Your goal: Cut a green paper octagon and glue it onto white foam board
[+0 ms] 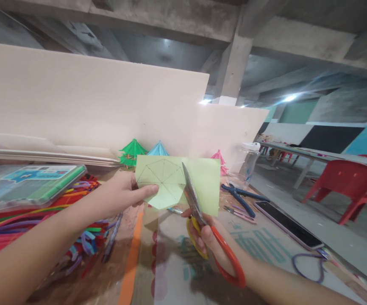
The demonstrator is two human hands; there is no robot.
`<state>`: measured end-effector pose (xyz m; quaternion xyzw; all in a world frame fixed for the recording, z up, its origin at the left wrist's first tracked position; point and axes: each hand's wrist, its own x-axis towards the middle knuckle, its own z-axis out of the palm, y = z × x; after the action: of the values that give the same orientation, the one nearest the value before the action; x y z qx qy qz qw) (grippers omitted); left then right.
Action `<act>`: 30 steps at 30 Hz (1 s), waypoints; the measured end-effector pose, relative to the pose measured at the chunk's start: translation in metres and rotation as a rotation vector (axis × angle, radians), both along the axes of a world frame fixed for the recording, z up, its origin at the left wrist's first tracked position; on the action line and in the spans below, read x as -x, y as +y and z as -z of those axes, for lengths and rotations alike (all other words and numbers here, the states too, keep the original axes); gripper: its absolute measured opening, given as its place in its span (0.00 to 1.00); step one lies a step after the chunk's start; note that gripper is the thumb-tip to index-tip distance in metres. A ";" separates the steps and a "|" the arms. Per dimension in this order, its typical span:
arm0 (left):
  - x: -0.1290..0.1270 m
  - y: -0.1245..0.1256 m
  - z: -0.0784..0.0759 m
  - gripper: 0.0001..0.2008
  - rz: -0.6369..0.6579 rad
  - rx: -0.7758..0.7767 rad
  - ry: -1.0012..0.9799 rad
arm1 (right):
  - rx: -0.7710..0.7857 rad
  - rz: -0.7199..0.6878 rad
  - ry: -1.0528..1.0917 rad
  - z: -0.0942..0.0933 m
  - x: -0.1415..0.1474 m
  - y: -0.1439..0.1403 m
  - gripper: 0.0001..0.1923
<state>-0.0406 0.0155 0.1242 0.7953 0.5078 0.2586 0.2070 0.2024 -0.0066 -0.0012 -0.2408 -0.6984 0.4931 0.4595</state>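
Observation:
My left hand (124, 192) pinches the left edge of a light green paper sheet (205, 182) held up over the table. A polygon with spoke lines is drawn on the paper, and its lower left side is cut along that outline. My right hand (209, 241) grips scissors (193, 199) with one orange and one yellow handle loop. The blades point up into the paper beside the drawn polygon.
Small paper trees in green (132, 152), blue (158, 149) and pink (220, 160) stand by the pale board behind. Pipe cleaners (27, 220) and a plastic case (27, 182) lie left. Blue pliers (240, 197), a phone (287, 223) and a clear jar (247, 163) sit right; a red chair (345, 182) beyond.

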 end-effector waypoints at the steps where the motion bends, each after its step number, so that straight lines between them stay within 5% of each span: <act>1: 0.000 0.000 0.000 0.22 -0.006 0.000 0.001 | -0.001 -0.001 0.003 0.000 0.000 0.000 0.32; 30: -0.001 0.001 0.001 0.23 0.015 0.037 0.005 | 0.029 0.025 0.030 0.000 0.003 -0.002 0.31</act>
<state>-0.0397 0.0165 0.1233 0.7957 0.5070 0.2455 0.2226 0.1999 -0.0084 -0.0015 -0.2486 -0.6811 0.5009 0.4726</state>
